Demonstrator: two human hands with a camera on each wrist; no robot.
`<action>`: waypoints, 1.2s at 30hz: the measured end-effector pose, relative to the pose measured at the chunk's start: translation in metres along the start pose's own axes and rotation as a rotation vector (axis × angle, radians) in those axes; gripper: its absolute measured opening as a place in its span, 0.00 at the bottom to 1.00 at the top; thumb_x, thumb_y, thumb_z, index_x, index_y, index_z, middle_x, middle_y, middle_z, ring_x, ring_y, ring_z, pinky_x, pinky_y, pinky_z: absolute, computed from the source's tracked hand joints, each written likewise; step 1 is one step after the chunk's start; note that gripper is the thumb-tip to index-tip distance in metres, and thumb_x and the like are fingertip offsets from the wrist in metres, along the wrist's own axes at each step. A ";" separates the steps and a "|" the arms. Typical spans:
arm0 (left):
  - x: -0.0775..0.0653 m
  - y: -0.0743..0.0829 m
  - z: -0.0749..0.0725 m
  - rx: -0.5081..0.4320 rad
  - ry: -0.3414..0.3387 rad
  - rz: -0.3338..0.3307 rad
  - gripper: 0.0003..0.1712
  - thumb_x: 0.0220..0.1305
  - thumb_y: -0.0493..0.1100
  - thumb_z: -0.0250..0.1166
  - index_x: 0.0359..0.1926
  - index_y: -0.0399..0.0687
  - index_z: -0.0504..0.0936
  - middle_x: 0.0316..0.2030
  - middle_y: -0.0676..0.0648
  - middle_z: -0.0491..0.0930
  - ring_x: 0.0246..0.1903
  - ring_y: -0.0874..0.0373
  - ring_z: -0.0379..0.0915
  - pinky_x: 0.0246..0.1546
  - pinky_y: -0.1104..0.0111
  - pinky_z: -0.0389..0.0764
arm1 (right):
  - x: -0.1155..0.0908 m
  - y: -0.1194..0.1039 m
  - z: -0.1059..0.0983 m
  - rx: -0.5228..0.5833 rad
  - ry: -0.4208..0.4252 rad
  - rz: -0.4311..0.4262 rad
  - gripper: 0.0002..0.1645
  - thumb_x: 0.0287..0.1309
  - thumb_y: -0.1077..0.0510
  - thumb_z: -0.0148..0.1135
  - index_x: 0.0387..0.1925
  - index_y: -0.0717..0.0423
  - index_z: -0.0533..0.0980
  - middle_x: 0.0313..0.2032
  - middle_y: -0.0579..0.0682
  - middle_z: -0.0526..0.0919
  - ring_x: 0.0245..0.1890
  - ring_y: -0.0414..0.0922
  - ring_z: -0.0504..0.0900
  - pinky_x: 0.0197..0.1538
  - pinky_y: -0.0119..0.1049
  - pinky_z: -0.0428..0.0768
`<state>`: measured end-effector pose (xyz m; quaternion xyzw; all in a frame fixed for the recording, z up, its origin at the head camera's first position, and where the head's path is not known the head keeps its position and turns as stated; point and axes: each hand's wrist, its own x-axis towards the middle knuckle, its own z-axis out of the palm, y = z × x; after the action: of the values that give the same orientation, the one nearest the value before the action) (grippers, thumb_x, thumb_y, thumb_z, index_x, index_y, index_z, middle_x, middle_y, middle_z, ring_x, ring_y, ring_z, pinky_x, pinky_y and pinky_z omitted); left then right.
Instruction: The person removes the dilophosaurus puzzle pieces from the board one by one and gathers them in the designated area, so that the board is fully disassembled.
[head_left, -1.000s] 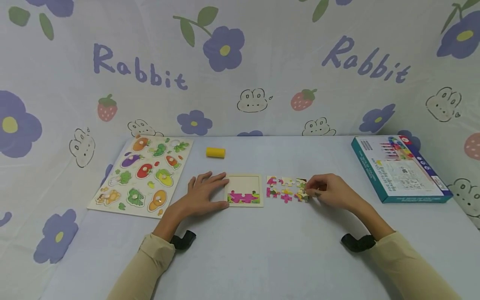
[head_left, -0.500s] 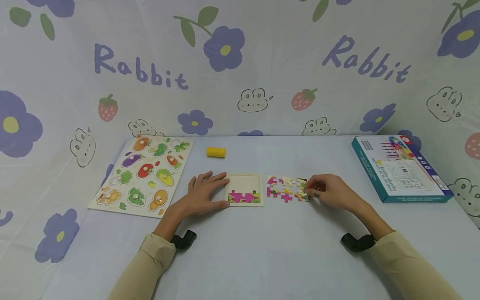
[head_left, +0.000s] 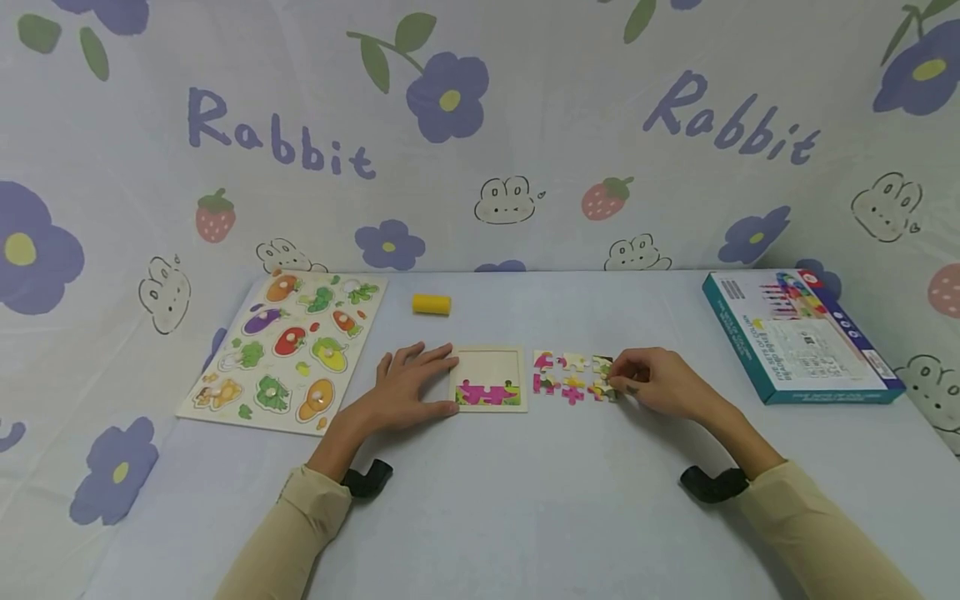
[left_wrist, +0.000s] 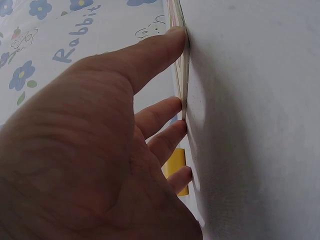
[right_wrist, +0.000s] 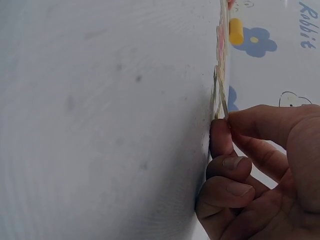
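A small wooden puzzle frame (head_left: 487, 355) lies mid-table, its bottom row filled with pink and green pieces (head_left: 487, 394). My left hand (head_left: 408, 387) spreads straight fingers along the frame's left side, thumb and fingertips touching its edge, as the left wrist view also shows. Right of the frame, loose jigsaw pieces (head_left: 573, 382) lie in two rows. At their right end my right hand (head_left: 660, 382) pinches a jigsaw piece (right_wrist: 222, 97) between thumb and index finger. In the right wrist view that piece is tilted, one edge raised; the other fingers are curled near the tabletop.
A vegetable peg puzzle board (head_left: 281, 354) lies at the left, near my left forearm. Behind the frame lies a yellow cylinder (head_left: 432, 305) on its side. A teal-edged box (head_left: 802, 337) sits at the back right, before a patterned cloth wall (head_left: 555, 108).
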<state>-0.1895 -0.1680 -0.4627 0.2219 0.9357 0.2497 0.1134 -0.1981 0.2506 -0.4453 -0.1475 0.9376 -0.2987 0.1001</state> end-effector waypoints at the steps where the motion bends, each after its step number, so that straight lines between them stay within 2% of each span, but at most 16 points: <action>1: 0.000 0.000 0.000 0.002 0.001 0.003 0.45 0.68 0.62 0.68 0.81 0.56 0.66 0.85 0.52 0.55 0.85 0.38 0.39 0.78 0.28 0.35 | 0.000 0.000 0.000 0.000 0.000 0.000 0.04 0.70 0.58 0.67 0.44 0.53 0.85 0.38 0.49 0.86 0.40 0.46 0.77 0.44 0.34 0.77; 19: -0.002 0.003 -0.002 -0.008 0.000 0.001 0.45 0.68 0.61 0.68 0.81 0.56 0.66 0.85 0.52 0.55 0.85 0.38 0.38 0.79 0.29 0.35 | 0.000 -0.005 -0.001 0.000 0.000 0.000 0.06 0.70 0.56 0.68 0.45 0.52 0.85 0.39 0.49 0.87 0.40 0.46 0.77 0.42 0.34 0.75; 27: -0.002 0.003 -0.002 -0.015 -0.001 -0.002 0.45 0.68 0.61 0.68 0.81 0.57 0.66 0.85 0.53 0.55 0.85 0.38 0.38 0.79 0.28 0.34 | 0.009 -0.027 0.007 0.028 0.007 -0.097 0.06 0.68 0.58 0.70 0.45 0.54 0.85 0.36 0.49 0.87 0.36 0.44 0.75 0.35 0.30 0.73; 36: -0.002 0.002 -0.003 -0.015 -0.003 -0.005 0.45 0.68 0.61 0.68 0.81 0.57 0.66 0.85 0.53 0.55 0.85 0.38 0.38 0.79 0.28 0.33 | 0.028 -0.058 0.027 0.069 -0.070 -0.175 0.06 0.68 0.58 0.71 0.44 0.53 0.86 0.34 0.47 0.86 0.31 0.42 0.76 0.32 0.28 0.75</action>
<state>-0.1881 -0.1681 -0.4589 0.2193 0.9341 0.2561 0.1171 -0.2044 0.1816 -0.4355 -0.2359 0.9061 -0.3332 0.1113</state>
